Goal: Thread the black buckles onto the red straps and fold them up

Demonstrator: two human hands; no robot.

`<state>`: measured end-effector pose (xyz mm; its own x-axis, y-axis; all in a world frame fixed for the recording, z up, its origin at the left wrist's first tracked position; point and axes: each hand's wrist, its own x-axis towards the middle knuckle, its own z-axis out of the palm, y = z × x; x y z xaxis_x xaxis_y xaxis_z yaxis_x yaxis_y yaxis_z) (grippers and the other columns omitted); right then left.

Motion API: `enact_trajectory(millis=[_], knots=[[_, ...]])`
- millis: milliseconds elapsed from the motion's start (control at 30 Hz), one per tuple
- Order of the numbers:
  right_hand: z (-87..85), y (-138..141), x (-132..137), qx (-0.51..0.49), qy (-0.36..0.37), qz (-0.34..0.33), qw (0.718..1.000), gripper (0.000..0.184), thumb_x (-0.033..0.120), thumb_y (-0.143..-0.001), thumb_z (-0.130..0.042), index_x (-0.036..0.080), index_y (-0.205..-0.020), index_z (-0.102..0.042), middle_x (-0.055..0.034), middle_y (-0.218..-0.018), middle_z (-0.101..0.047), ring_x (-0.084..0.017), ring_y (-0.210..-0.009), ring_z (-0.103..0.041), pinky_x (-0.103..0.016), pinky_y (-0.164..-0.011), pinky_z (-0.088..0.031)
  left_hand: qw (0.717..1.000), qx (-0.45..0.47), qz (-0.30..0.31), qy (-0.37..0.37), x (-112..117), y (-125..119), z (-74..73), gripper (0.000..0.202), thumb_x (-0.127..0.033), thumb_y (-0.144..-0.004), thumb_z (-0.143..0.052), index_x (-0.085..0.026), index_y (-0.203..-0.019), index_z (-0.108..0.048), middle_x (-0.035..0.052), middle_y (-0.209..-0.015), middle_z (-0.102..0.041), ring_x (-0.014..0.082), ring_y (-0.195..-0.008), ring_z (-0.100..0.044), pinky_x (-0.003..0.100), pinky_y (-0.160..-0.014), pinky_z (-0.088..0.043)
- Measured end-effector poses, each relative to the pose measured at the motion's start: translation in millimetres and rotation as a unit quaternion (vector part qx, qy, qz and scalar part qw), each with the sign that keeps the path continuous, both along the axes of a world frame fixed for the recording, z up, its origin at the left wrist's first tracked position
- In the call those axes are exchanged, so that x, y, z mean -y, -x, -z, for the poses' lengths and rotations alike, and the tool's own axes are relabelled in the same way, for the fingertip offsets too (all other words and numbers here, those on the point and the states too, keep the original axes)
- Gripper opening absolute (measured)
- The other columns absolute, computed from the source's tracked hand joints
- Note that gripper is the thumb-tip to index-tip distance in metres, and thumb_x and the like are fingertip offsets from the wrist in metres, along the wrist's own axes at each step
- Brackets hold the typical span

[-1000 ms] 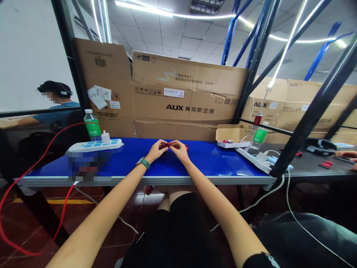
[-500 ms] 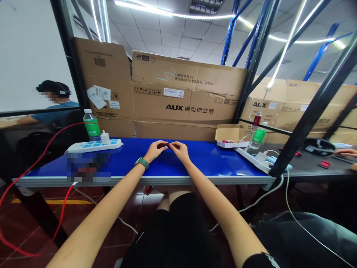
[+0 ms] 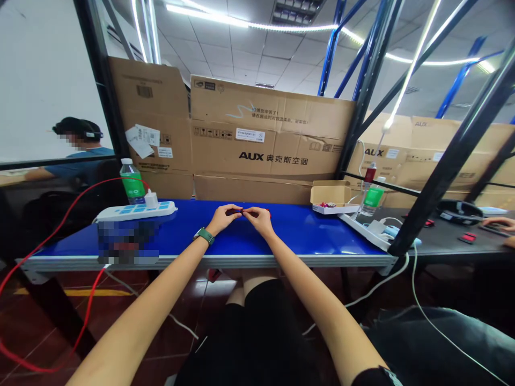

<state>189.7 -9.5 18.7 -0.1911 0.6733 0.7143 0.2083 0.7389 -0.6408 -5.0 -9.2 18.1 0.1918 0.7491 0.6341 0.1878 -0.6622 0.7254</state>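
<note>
My left hand (image 3: 223, 217), with a green-strapped watch (image 3: 206, 236) at the wrist, is over the middle of the blue tabletop (image 3: 298, 236). My right hand (image 3: 259, 220) faces it, and the fingertips of both nearly meet. Pinched between them is a small dark red piece (image 3: 242, 211), mostly covered by the fingers and too small to name. Just beyond the right hand's outer side, a bit of something red (image 3: 269, 214) shows; the hand hides the rest.
A white power strip (image 3: 132, 213) and bottle (image 3: 132, 185) stand left, by a red cable (image 3: 94, 182). Right are an open box (image 3: 332, 193) with small red pieces, another bottle (image 3: 373, 198) and a rack post (image 3: 426, 177). Cardboard (image 3: 273, 139) rises behind. A co-worker's hand (image 3: 499, 222) is far right.
The fingertips of both hands have shifted very slightly around the small red piece, which stays pinched. Otherwise the scene is the same, apart from a slight camera movement.
</note>
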Motion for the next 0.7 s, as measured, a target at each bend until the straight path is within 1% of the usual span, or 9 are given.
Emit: enact_trajectory(millis=[100, 233, 433, 500, 600, 700], knots=[[-1.5, -1, 3, 0.003, -0.005, 0.006, 1.0, 0.024, 0.046, -0.085, -0.069, 0.024, -0.089, -0.079, -0.0043, -0.09, -0.078, -0.024, -0.083, -0.072, -0.036, -0.083, -0.056, 1.0, 0.004, 0.001, 0.002, 1, 0, -0.7, 0.042, -0.049, -0.072, -0.082, -0.016, -0.097, -0.075, 0.0126, -0.105, -0.077, 0.0278, -0.098, -0.072, 0.045, -0.094, -0.056], [-1.8, 0, 4, 0.018, -0.007, 0.012, 1.0, 0.023, 0.046, -0.083, -0.07, 0.024, -0.085, -0.077, -0.0034, -0.086, -0.077, -0.023, -0.079, -0.071, -0.035, -0.081, -0.055, 1.0, 0.001, -0.013, -0.004, 3, -1, -1.3, 0.043, -0.051, -0.069, -0.083, -0.016, -0.092, -0.074, 0.012, -0.102, -0.077, 0.0285, -0.097, -0.072, 0.044, -0.091, -0.057], [-1.7, 2, 5, 0.029, -0.032, 0.028, 0.999, 0.026, 0.046, -0.09, -0.062, 0.024, -0.088, -0.076, -0.0041, -0.084, -0.076, -0.022, -0.078, -0.07, -0.034, -0.081, -0.053, 1.0, 0.015, 0.0, 0.017, 3, -3, -1.1, 0.047, -0.054, -0.063, -0.087, -0.015, -0.084, -0.073, 0.0115, -0.096, -0.078, 0.0286, -0.093, -0.072, 0.044, -0.09, -0.057], [-2.1, 1, 5, 0.026, -0.016, 0.015, 0.999, 0.027, 0.048, -0.088, -0.064, 0.023, -0.087, -0.076, -0.0041, -0.085, -0.076, -0.022, -0.08, -0.07, -0.034, -0.081, -0.054, 0.999, 0.024, 0.007, 0.026, 3, -3, -0.7, 0.048, -0.055, -0.061, -0.088, -0.015, -0.084, -0.073, 0.0114, -0.097, -0.078, 0.0287, -0.093, -0.073, 0.045, -0.092, -0.057], [-1.5, -1, 0, 0.0, 0.029, -0.021, 0.999, 0.028, 0.05, -0.082, -0.07, 0.023, -0.085, -0.075, -0.0042, -0.086, -0.077, -0.023, -0.083, -0.071, -0.035, -0.081, -0.055, 0.999, 0.033, 0.012, 0.031, 4, -3, -1.0, 0.051, -0.055, -0.058, -0.089, -0.015, -0.086, -0.074, 0.012, -0.099, -0.078, 0.0295, -0.096, -0.073, 0.046, -0.094, -0.056], [2.0, -1, -8, -0.045, 0.076, -0.057, 0.994, 0.033, 0.049, -0.074, -0.077, 0.022, -0.092, -0.07, -0.0048, -0.088, -0.076, -0.023, -0.085, -0.073, -0.035, -0.084, -0.056, 1.0, 0.018, -0.001, 0.02, 7, -3, -2.5, 0.051, -0.054, -0.06, -0.089, -0.015, -0.09, -0.076, 0.0124, -0.1, -0.079, 0.03, -0.096, -0.073, 0.046, -0.095, -0.056]])
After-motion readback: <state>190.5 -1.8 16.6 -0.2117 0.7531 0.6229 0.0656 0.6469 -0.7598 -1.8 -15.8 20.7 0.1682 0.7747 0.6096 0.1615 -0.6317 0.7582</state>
